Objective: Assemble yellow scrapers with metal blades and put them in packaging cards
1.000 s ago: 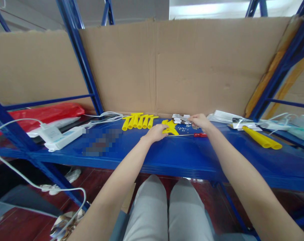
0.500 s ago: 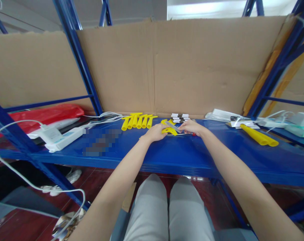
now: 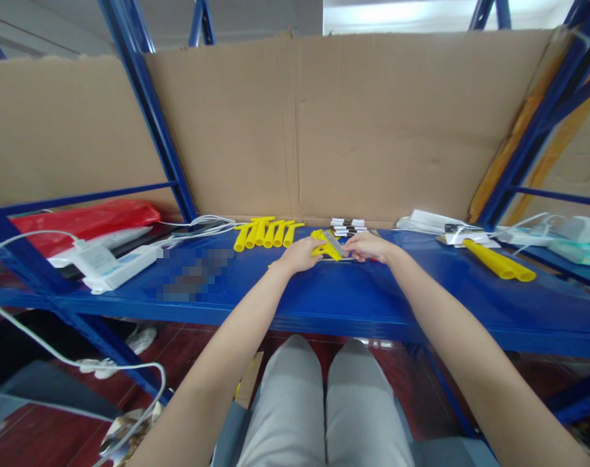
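Note:
Near the middle of the blue shelf, my left hand (image 3: 301, 255) is closed on a yellow plastic piece (image 3: 330, 249). A flat grey blade-like strip (image 3: 334, 251) lies against that piece. My right hand (image 3: 369, 247) pinches at the strip's right end; its fingertips are small in the view. Just behind the hands sit stacked white bundles with black bands (image 3: 348, 226). To the left, several yellow handles (image 3: 266, 233) stand in a row on the shelf.
Two yellow tubes (image 3: 500, 261) lie at the right by white packaging (image 3: 431, 222). A white power strip (image 3: 122, 270), cables and a red bag (image 3: 95, 220) are at the left. Cardboard (image 3: 392, 130) backs the blue shelf (image 3: 343, 295).
The grey strip has turned and now sits closer against the yellow piece. My right hand has shifted slightly left, while the yellow piece has tilted.

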